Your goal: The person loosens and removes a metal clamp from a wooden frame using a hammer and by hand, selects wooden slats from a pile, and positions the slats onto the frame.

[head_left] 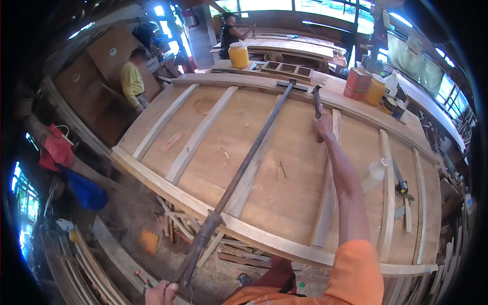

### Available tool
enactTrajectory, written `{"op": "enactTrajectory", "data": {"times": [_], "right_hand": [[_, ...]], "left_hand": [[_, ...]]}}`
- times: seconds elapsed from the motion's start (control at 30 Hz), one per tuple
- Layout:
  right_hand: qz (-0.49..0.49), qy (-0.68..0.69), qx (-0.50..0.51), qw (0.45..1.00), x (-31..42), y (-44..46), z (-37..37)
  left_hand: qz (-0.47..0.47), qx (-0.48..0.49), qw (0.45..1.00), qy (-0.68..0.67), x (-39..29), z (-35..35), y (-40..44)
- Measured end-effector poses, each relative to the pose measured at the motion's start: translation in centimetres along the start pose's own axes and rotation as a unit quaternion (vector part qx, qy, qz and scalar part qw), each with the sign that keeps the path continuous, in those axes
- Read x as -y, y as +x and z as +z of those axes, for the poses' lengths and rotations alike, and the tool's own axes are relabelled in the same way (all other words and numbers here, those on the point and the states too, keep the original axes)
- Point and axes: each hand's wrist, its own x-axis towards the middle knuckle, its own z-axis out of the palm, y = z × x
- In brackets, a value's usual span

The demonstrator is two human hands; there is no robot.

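Observation:
A long metal bar clamp (259, 137) lies diagonally across a wooden frame (203, 203) with several slats on a plywood panel (300, 152). Its far jaw sits at the frame's back rail, and its threaded screw end hangs past the near rail. My left hand (161, 293) is closed at the bottom, by the lower end of the clamp; what its fingers hold is unclear. With my arm stretched forward, my right hand (324, 125) grips the handle of a hammer (317, 99), whose head is near the back rail.
Yellow containers (238, 55), (375, 90) and a red can (357, 83) stand along the back. A clamp-like tool (401, 187) lies between right-hand slats. One person in yellow (132, 81) stands at left, another (231, 35) works at a far table. Lumber lies below left.

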Motion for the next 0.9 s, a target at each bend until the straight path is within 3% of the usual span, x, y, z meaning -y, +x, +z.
{"op": "enactTrajectory", "data": {"times": [0.27,0.37,0.5,0.63,0.7,0.73,0.8,0.9], "right_hand": [[-0.030,0.014,-0.026,0.999,-2.0,1.6,0.8],[0.005,0.012,0.001,1.000,-0.6,0.6,-0.8],[-0.019,0.049,-0.042,0.998,1.1,0.0,-2.3],[0.053,0.107,-0.040,0.992,4.8,-3.6,-4.3],[0.048,0.050,0.006,0.998,6.1,-8.3,-6.2],[0.051,0.047,0.011,0.998,6.8,-10.8,-7.5],[0.098,0.116,0.130,0.980,7.7,-15.8,-9.2],[0.090,0.171,0.174,0.966,3.2,-20.0,-5.4]], "left_hand": [[0.006,0.013,0.999,-0.037,0.2,-1.1,0.6],[-0.006,0.026,0.999,-0.041,0.7,-1.1,1.2],[-0.003,0.031,0.999,-0.040,2.1,0.2,1.5],[-0.031,0.060,0.997,-0.035,3.1,0.8,2.3],[-0.035,0.059,0.986,-0.152,4.8,1.7,3.0],[-0.025,0.075,0.990,-0.113,4.6,1.2,3.1],[0.009,0.076,0.993,-0.094,6.4,1.3,3.8],[0.056,0.059,0.994,-0.071,7.8,1.7,4.3]]}}
